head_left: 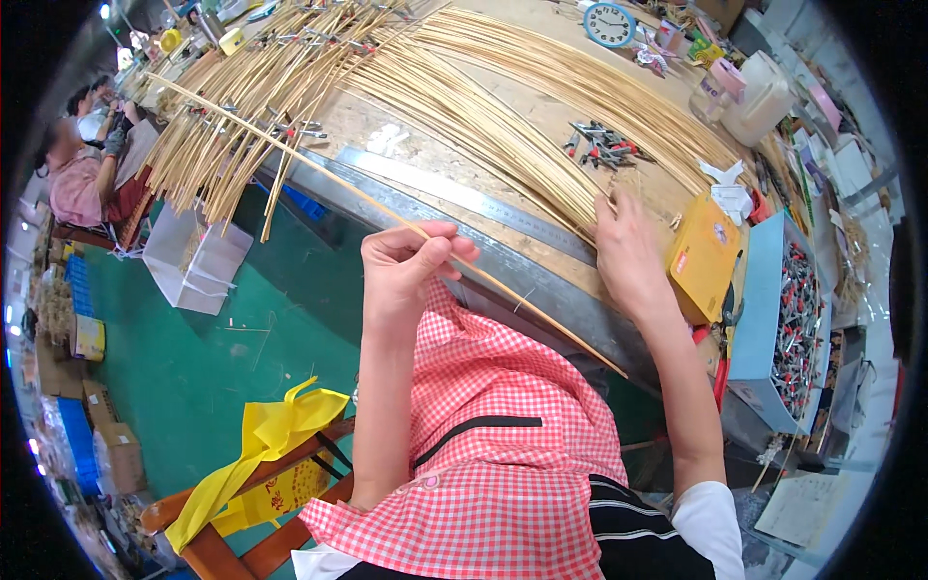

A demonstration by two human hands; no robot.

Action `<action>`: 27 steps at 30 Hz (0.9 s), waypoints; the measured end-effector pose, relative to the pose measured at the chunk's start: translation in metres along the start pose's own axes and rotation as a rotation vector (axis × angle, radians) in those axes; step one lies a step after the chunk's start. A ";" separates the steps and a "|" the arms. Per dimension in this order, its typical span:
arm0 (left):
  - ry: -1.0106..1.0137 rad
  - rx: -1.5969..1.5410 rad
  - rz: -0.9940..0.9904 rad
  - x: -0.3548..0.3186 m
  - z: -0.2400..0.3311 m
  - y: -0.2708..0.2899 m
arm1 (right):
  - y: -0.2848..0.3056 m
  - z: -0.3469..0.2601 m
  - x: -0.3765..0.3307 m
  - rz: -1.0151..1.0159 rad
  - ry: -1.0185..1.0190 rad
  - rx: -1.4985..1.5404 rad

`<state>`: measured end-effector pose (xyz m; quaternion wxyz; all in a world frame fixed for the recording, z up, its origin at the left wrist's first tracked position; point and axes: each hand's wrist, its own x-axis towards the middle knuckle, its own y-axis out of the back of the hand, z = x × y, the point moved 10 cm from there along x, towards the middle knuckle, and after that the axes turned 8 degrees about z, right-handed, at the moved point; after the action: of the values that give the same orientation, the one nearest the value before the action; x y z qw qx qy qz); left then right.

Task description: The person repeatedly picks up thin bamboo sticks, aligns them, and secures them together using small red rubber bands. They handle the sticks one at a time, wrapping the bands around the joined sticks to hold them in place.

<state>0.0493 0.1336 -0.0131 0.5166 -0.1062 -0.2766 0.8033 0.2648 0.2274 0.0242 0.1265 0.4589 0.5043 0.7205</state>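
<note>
Fingers of our left hand (398, 259) pinch a single slender stick (503, 288) between thumb and forefinger, as seen in the head view. We hold it in front of the near edge of the workbench (619, 333), its long axis slanting from far left to near right. One end extends over the heaped sticks (232, 116) at the far left, though whether it touches them we cannot tell; the other ends near right, to the left of our right forearm and apart from it. The left hand is plainly the nearer to this stick, its grip falling between the two ends.

Our right hand (628, 246) is at the near right end of a loose bundle of sticks (483, 135), its fingers bent and close together. Whether they grasp one or merely rest there, we cannot tell. The bundle runs away from them toward the far left, roughly in line with the stick in our left hand. A steel ruler (464, 198) lies between bundle and bench edge, a pile of small red-and-dark clips (607, 147) just beyond the right hand, and a yellow box (704, 256) to its right.
</note>
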 end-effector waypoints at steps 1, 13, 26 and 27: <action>-0.006 0.012 -0.003 0.000 0.001 -0.001 | 0.005 -0.002 -0.001 0.032 0.007 -0.018; 0.010 0.008 0.016 0.000 -0.006 -0.001 | 0.112 0.063 -0.085 -0.091 -0.478 0.401; 0.044 0.009 0.009 -0.004 -0.017 -0.011 | 0.111 0.013 -0.093 0.088 -0.364 0.564; 0.040 0.006 0.012 -0.005 -0.015 -0.010 | 0.105 -0.008 -0.088 0.080 -0.252 0.585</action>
<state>0.0661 0.1373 -0.0203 0.5174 -0.1222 -0.2631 0.8051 0.3362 0.1168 0.0652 0.0222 0.5809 0.6520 0.4867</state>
